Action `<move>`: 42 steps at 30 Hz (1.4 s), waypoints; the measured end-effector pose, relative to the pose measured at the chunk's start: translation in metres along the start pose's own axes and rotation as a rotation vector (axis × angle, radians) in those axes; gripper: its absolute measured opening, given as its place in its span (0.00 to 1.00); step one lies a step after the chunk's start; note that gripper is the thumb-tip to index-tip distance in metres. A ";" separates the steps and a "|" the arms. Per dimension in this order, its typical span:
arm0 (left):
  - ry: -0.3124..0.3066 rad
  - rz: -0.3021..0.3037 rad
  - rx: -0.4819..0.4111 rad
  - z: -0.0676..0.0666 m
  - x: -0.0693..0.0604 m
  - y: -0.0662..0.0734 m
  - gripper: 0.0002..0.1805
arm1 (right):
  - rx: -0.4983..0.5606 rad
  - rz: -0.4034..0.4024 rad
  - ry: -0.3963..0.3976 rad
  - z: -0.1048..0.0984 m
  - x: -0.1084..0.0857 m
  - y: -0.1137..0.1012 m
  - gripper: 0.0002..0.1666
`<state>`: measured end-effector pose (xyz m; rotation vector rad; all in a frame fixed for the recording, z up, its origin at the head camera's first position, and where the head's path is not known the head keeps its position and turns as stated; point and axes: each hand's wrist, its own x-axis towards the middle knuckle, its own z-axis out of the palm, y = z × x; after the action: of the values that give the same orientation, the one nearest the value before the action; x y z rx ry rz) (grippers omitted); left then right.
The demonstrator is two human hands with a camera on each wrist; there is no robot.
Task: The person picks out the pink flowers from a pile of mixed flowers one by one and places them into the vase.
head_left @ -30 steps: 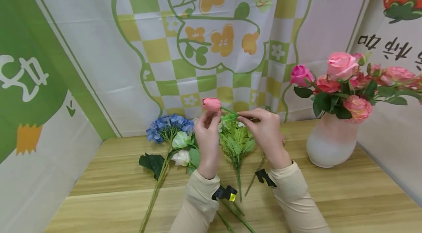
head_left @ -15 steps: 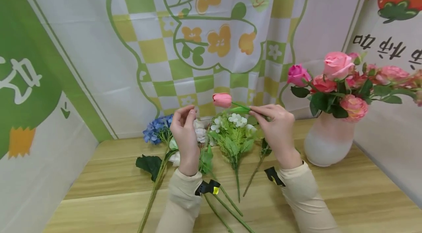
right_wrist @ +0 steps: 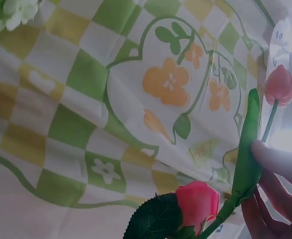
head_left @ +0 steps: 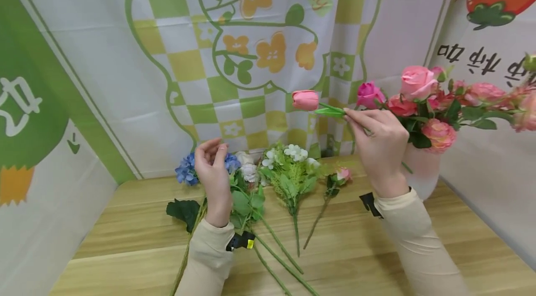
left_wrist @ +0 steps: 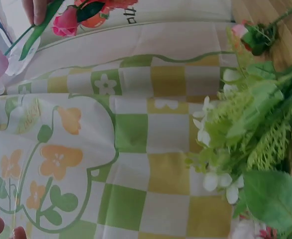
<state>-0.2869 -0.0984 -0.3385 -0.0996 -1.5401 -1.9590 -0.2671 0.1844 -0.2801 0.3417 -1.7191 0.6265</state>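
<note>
My right hand [head_left: 381, 149] pinches the stem of a pink tulip [head_left: 305, 100] between thumb and fingers, just in front of the vase. The bloom points left and the stem's lower end slants down toward the right. In the right wrist view the tulip [right_wrist: 279, 85] shows its long green leaf [right_wrist: 249, 144] beside the fingers. A white and pink vase [head_left: 427, 172] of pink roses [head_left: 418, 83] stands behind that hand, partly hidden. My left hand [head_left: 214, 179] hovers with loosely bent fingers, holding nothing, above a blue hydrangea [head_left: 185, 171].
Laid along the wooden table [head_left: 351, 249] are white flowers [head_left: 249, 172], a leafy bunch with small white blossoms [head_left: 293, 182] and a short pink rose [head_left: 343, 174]. Several long stems reach the front. A checked curtain [head_left: 226, 96] hangs behind.
Both hands were at the tulip; the left hand has let go and drawn away left. The right hand has carried the tulip right and up, toward the vase.
</note>
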 end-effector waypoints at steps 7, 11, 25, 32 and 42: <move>0.037 0.024 0.062 -0.015 0.007 -0.003 0.14 | -0.043 -0.051 0.073 0.002 0.018 0.001 0.09; 0.028 0.029 0.135 -0.027 0.009 -0.005 0.16 | -0.038 -0.087 0.104 0.004 0.028 -0.002 0.09; 0.087 0.091 0.320 -0.072 0.023 -0.009 0.12 | -0.054 -0.142 0.228 0.016 0.048 -0.016 0.09; 0.115 0.093 0.351 -0.081 0.026 -0.007 0.13 | -0.024 -0.221 0.359 0.021 0.051 -0.019 0.05; 0.135 0.078 0.403 -0.085 0.027 -0.003 0.13 | -0.006 -0.284 0.449 0.021 0.057 -0.035 0.04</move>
<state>-0.2830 -0.1860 -0.3565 0.1365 -1.7770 -1.5290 -0.2787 0.1498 -0.2203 0.3991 -1.2155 0.4478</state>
